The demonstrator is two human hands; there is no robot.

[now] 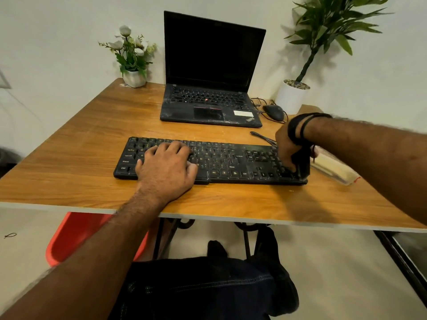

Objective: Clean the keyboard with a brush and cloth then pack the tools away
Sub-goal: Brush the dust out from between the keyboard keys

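A black keyboard (pixel 226 160) lies across the wooden table (pixel 69 162), close to the front edge. My left hand (pixel 166 169) rests flat on its left half, fingers spread over the keys. My right hand (pixel 288 151) is closed around a dark brush (pixel 302 165), whose bristles touch the keys at the keyboard's right end. A pale pouch or case (pixel 332 168) lies on the table just right of the keyboard, partly hidden behind my right wrist. No cloth is in sight.
An open black laptop (pixel 210 105) stands behind the keyboard. A black mouse (pixel 273 112) with its cable lies to the right of it. A flower pot (pixel 134 77) and a tall potted plant (pixel 292 95) stand at the back corners. A red chair (pixel 76 236) is below the table.
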